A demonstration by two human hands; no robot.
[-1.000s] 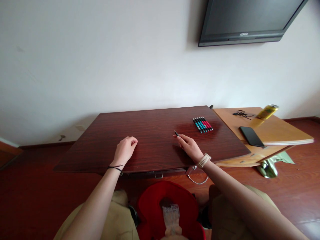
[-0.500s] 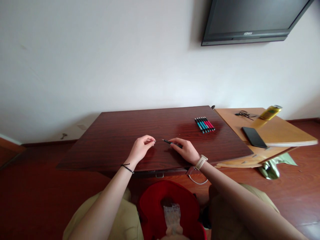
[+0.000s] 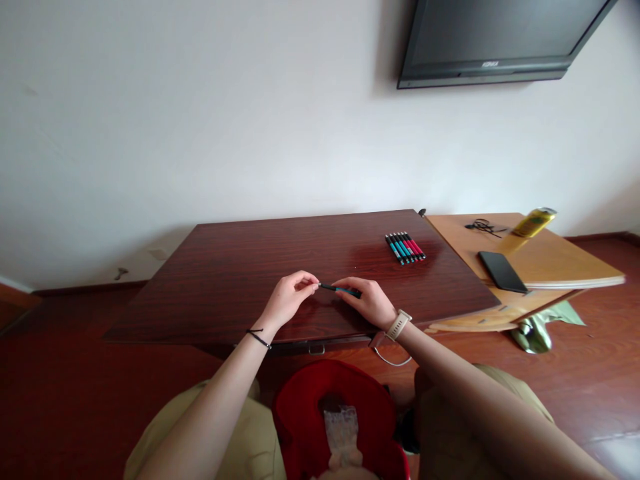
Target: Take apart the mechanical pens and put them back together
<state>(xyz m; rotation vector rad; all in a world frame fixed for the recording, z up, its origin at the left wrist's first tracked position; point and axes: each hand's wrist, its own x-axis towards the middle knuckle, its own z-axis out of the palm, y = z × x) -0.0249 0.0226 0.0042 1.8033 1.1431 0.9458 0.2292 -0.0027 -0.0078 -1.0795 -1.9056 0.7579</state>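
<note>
Over the dark red-brown wooden table (image 3: 260,253), a slim black-and-teal pen (image 3: 328,287) runs pretty much sideways. Right hand (image 3: 374,303) grips one end, left hand (image 3: 290,295) pinches the other.

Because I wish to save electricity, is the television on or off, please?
Off, it seems: the television is dark, with no picture visible.

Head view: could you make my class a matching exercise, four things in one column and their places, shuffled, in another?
1. Single pen
2. Row of pens
3. Phone
4. Television

A. Flat on the lighter tabletop
B. Up on the wall
C. In the right hand
D. On the dark table

Pairs: 1-C, 2-D, 3-A, 4-B
</note>
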